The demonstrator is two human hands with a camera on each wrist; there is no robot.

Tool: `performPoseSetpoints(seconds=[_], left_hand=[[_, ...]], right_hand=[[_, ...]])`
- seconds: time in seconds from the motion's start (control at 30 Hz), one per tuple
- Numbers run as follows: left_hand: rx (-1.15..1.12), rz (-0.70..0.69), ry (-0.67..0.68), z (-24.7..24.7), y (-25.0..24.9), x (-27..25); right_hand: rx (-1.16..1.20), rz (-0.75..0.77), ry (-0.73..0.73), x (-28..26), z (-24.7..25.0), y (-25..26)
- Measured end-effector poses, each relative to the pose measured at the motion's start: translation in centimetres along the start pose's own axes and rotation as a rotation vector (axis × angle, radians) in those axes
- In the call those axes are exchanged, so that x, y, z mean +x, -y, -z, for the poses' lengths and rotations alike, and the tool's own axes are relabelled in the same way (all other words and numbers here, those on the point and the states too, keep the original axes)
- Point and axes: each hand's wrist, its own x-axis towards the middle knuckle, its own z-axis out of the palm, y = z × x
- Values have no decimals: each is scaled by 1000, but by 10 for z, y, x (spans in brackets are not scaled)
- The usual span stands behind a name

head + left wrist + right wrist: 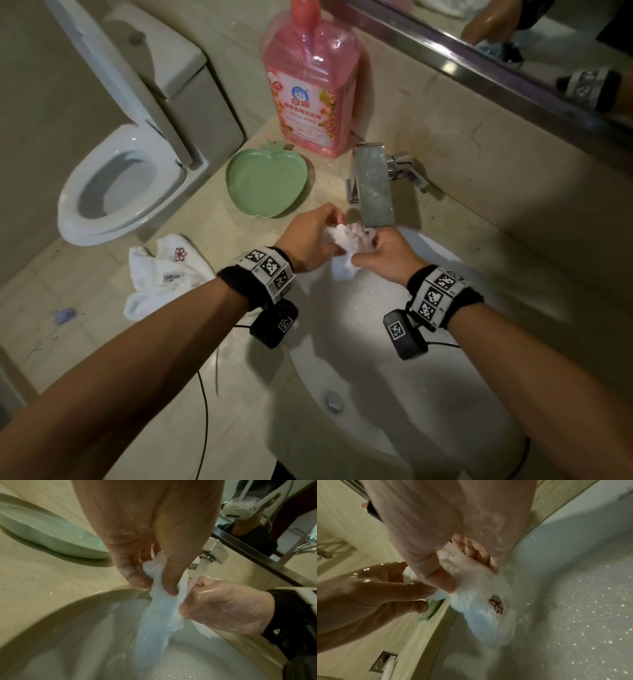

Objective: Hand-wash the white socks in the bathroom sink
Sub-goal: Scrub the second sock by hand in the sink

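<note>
A wet white sock (pixel 346 244) (pixel 159 609) (pixel 481 609) with a red flower mark hangs over the white sink (pixel 428 394) (pixel 68 635) (pixel 582 601), just under the chrome faucet (pixel 373 185) (pixel 208 557). My left hand (pixel 313 236) (pixel 154 540) (pixel 368 599) pinches its upper end between thumb and fingers. Beside it my right hand (pixel 387 255) (pixel 223 607) (pixel 453 534) grips the same bunched part. Water runs from the spout (pixel 199 572) onto the sock and right hand. A second white sock (pixel 164 274) lies on the counter to the left.
A green apple-shaped dish (pixel 267 181) (pixel 42 535) sits on the beige counter (pixel 212 240) left of the faucet. A pink detergent bottle (pixel 310 89) stands behind it. A toilet (pixel 126 164) is at the far left. A mirror (pixel 531 41) runs along the back wall.
</note>
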Motion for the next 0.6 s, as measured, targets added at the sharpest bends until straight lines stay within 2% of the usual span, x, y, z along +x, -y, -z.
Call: performPoseSetpoints(seconds=[0.1,0.17,0.27,0.37,0.47,0.6], left_hand=[[114,36,50,0,2,-1],[130,42,88,-3,6,-3],[143,18,159,-11,6,-6],[200,13,141,-12,5,-5],[258,32,188,-13,3,1],[328,98,308,-16,4,5]], right_hand=[[97,-30,-24,1,3,1],[52,-19,-31,1,4,0],[-47,99,-28,-4,5,-1],[-132,228,-130,-7,12,-3],[-159,149,-169,-8,25,-3],[-154,88,-147,-13,37,-5]])
